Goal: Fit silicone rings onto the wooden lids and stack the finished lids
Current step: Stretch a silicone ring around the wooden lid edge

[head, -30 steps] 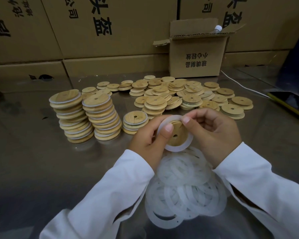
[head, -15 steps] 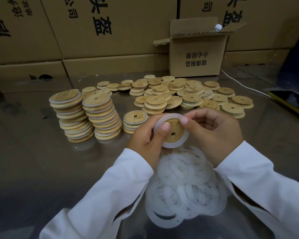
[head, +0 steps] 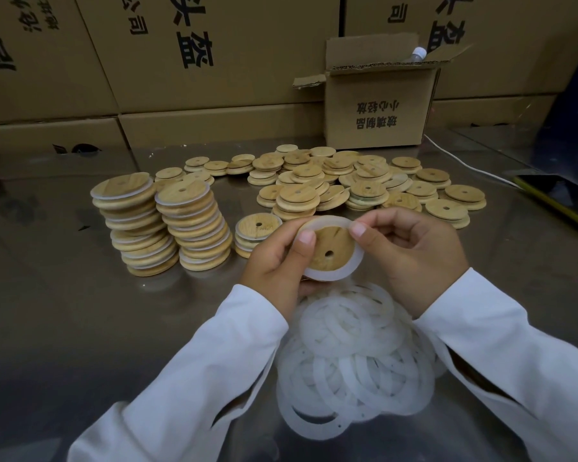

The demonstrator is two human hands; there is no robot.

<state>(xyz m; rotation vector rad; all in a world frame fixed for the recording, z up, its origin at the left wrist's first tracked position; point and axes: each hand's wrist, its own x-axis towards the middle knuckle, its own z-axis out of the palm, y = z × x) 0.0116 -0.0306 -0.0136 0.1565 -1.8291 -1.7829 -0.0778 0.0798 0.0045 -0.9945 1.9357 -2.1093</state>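
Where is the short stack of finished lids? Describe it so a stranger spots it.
On the metal table, find the two tall stacks at left. Just right of them, by the left hand, stands the short stack. It is only a few lids high, with white rings showing, unlike the bare loose lids behind.

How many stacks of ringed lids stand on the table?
3: a tall stack far left, a second tall stack beside it, a short stack just beyond the left hand. Others may hide in the far pile.
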